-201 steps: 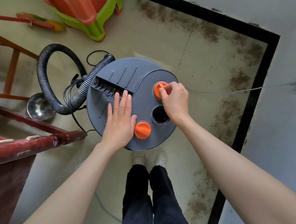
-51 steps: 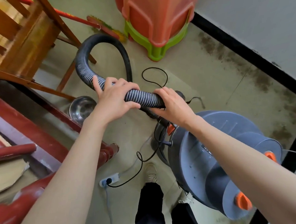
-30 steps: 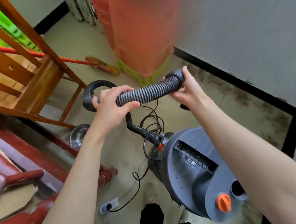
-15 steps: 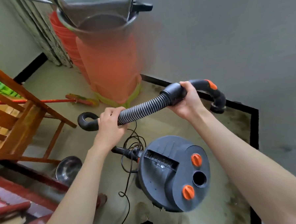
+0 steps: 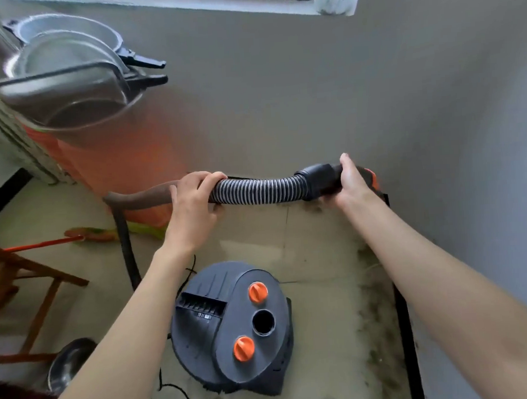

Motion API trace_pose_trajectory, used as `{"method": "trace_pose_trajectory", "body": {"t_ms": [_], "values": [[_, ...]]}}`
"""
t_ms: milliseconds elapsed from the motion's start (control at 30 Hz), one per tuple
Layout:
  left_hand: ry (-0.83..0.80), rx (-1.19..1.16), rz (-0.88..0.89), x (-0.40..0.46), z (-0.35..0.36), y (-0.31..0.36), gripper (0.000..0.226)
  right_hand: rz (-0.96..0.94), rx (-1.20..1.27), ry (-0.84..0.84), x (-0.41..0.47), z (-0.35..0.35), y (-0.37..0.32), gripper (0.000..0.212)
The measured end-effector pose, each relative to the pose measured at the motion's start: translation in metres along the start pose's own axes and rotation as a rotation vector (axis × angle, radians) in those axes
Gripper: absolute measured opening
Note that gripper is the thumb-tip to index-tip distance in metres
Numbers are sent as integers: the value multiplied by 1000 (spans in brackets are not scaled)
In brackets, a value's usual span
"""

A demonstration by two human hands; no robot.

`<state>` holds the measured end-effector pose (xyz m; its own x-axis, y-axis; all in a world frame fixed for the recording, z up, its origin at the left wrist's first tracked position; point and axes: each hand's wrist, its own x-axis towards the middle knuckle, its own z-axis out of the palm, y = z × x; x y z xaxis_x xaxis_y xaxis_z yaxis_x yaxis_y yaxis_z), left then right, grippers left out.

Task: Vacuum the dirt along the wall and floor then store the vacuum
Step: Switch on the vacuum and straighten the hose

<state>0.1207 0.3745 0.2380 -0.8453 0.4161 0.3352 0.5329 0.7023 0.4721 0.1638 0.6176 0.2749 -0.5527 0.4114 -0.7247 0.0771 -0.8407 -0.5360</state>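
Note:
The grey round vacuum [image 5: 232, 329] with two orange knobs stands on the floor below my arms. Its ribbed black hose [image 5: 255, 191] is stretched level in front of the wall. My left hand [image 5: 192, 209] grips the hose from above. My right hand [image 5: 350, 181] holds the black handle end [image 5: 319, 179], whose orange part shows behind my fingers. Dark dirt [image 5: 375, 324] lies along the right wall's black skirting and near the back wall.
Stacked orange buckets [image 5: 114, 164] with metal pans [image 5: 66, 78] on top stand at the back left. A wooden chair [image 5: 25, 282], a broom [image 5: 75, 238] and a steel bowl [image 5: 69, 362] are at the left. Black cable [image 5: 177, 390] trails by the vacuum.
Both hands lifted the hose off the floor and have carried it up and toward the back wall. The view has tilted up; the handle end now points right toward the corner.

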Motion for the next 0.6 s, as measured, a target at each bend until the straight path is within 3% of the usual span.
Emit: {"method": "trace_pose_trajectory", "body": {"t_ms": [100,233,433,600], "values": [[-45,-41,19,8,30,42,52,-30,-33,-5,15,-31,-50,70],[-229,-137,28,12,67,82,54,-46,-40,-89,28,-66,-104,49],[-407,-340,-111,16,99,107,58,-56,-80,-228,44,-72,-141,52],[-533,-437,-236,40,115,103,43,-80,-136,-274,72,-53,-157,46]]}}
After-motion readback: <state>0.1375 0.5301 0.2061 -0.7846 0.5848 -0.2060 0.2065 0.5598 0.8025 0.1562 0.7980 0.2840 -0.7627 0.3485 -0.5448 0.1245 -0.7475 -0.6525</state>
